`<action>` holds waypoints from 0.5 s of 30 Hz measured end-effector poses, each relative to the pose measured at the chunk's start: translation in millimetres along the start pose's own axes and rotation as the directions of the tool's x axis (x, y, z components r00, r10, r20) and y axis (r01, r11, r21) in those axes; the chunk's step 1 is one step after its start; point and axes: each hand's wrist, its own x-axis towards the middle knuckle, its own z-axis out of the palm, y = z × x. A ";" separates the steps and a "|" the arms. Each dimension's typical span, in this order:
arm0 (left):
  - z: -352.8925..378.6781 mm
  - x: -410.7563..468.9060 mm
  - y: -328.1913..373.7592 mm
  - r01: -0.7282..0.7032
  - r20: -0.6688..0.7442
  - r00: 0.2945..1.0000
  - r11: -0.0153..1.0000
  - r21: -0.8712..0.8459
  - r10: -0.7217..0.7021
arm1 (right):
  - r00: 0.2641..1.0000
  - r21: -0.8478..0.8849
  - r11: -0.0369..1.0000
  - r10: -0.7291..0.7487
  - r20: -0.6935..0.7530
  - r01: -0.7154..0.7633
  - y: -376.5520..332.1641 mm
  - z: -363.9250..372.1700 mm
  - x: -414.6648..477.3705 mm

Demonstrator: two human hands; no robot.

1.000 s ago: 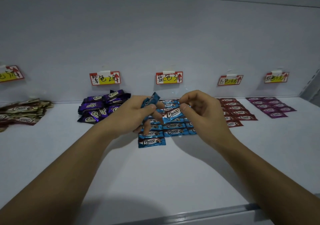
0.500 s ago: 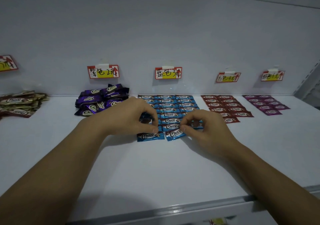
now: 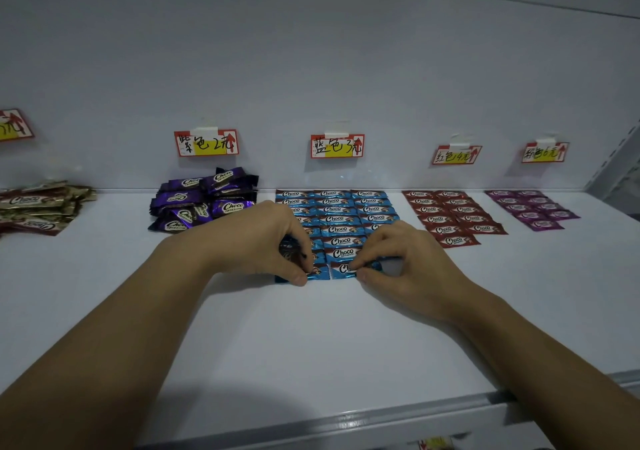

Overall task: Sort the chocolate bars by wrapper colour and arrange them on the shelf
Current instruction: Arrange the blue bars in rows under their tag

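Lower frame: metal front rail (image 3: 346, 422), then a bare stretch of white shelf (image 3: 311, 339), matte and flat. We expect foil wrappers to slide on it with a light push.

Centre frame: left hand (image 3: 263, 242), fingers curled, thumb and forefinger tips pinched narrow on the front-left bar (image 3: 317, 272). Dark blue foil shows under its palm. We take this for spare stock, but cannot tell the count. Right hand (image 3: 405, 262), thumb and forefinger closed on the right end of the front-middle bar (image 3: 341, 269). We judge both pinches are for squaring this front row against the rows behind.

Just behind the hands: blue bars (image 3: 341, 219) in a three-column grid, logos up, edges touching, directly below the blue tag (image 3: 337, 146).

Left of centre: purple pile (image 3: 204, 200), heaped and unsorted. Far left: gold pile (image 3: 38, 207), also loose. Right: red bars (image 3: 453, 217) and magenta bars (image 3: 533, 207), both laid flat in rows, each group under its own tag.

Upper frame: plain grey back wall (image 3: 311, 51), dim light.
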 end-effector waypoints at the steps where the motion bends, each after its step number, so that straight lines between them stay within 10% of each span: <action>1: 0.0 0.1 0.0 0.002 0.004 1.000 1.000 -0.006 -0.002 | 1.000 -0.001 1.000 -0.001 -0.003 0.001 0.1 0.2 -0.1; 15: 1.3 0.3 0.0 0.015 0.002 1.000 1.000 0.022 -0.015 | 1.000 0.015 1.000 0.001 0.005 -0.001 -3.2 1.0 -1.1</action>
